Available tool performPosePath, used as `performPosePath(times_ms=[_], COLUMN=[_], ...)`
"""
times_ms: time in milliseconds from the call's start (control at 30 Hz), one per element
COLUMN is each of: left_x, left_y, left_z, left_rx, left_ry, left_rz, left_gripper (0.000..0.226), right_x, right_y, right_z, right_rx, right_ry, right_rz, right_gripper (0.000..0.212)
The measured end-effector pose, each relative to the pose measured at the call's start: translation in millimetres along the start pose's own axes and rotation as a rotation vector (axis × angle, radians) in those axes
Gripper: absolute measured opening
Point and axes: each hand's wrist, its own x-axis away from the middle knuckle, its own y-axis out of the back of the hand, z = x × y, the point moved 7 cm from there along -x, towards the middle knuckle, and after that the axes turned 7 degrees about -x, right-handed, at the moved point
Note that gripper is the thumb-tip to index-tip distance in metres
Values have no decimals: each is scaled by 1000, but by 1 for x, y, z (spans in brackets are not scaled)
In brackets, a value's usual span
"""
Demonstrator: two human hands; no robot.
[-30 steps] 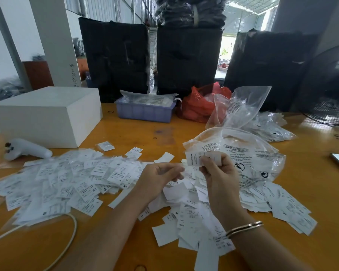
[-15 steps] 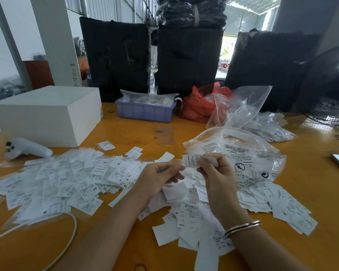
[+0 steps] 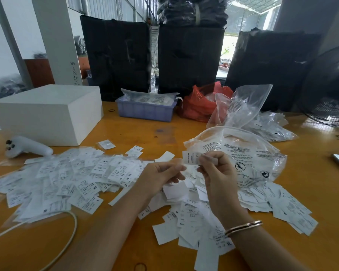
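Orange wooden counter (image 3: 164, 133), strewn with white printed garment labels (image 3: 98, 173) — above it the right hand (image 3: 219, 178) pinches one small white printed label (image 3: 191, 157). Its long axis lies level, free end pointing left at the left hand (image 3: 160, 173) just beside it — whether those curled fingers grip anything cannot be told.

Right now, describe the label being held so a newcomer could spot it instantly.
On the orange table, find the big clear printed bag right of centre. Just in front of it, the right hand pinches one small white label up in the air. Every other label lies flat in the piles.
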Motion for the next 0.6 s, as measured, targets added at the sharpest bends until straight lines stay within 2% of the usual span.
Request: performPosePath(times_ms=[233,400,467,533,600], left_x=[0,-5,-6,-6,-7], left_y=[-2,9,11,11,12], left_z=[-1,5,5,4,3], left_rx=[20,48,52,69,72], left_ry=[-16,-33,-25,-30,-42], left_rz=[27,-54,-69,-86,-103], left_gripper=[19,12,18,35,37], right_x=[0,-1,-1,0,1], right_y=[-1,9,11,10,6], right_z=[0,9,11,12,11], right_rx=[139,186,168,134,128], right_ry=[41,100,96,81,70], right_rz=[7,-125,-153,-142,-97], right_gripper=[18,17,16,16,16])
